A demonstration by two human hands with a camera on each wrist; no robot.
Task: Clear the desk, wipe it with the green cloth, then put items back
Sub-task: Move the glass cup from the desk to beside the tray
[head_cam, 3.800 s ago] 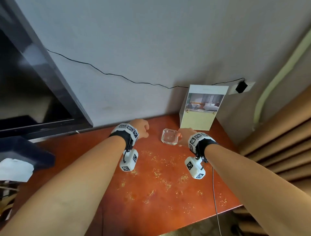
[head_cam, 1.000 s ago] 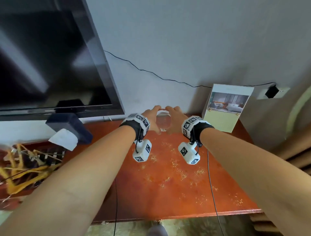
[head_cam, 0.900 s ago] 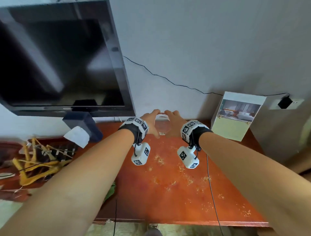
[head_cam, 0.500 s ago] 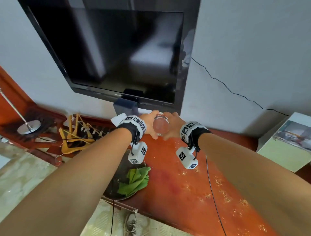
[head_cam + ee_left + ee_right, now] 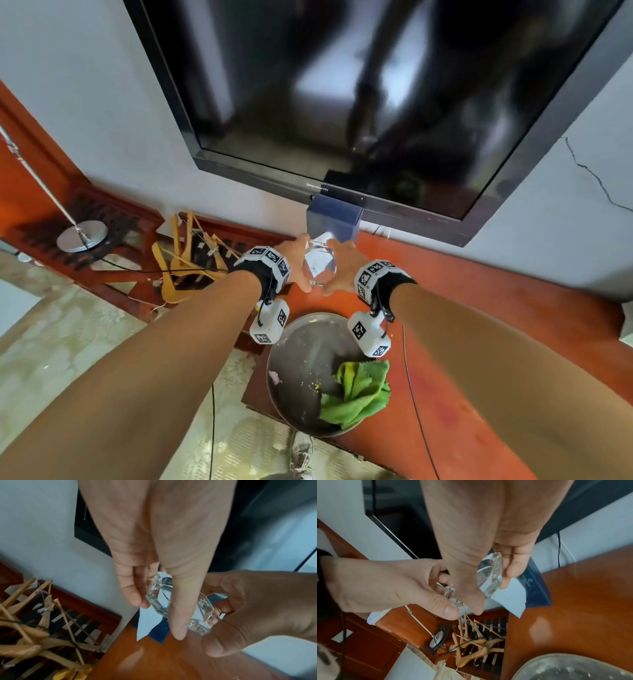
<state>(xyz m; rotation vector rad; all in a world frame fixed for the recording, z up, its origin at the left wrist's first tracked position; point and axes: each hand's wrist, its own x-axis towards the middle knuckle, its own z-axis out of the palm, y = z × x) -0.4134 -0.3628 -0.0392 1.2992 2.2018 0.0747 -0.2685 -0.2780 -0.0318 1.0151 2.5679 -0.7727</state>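
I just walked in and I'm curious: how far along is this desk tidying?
Early, it seems. Both hands, left hand and right hand, grip a glass dish in the air above the desk, so clearing is under way. The green cloth lies crumpled in a metal bowl, untouched, so wiping looks not yet started. A dark blue box stands at the wall. Putting items back comes last.

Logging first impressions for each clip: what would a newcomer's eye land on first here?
First, the clear glass ashtray gripped in mid-air between the left hand and right hand, above the red-brown desk. Next, the bright green cloth bunched in a round metal tray at the desk's near edge, and the dark TV above.
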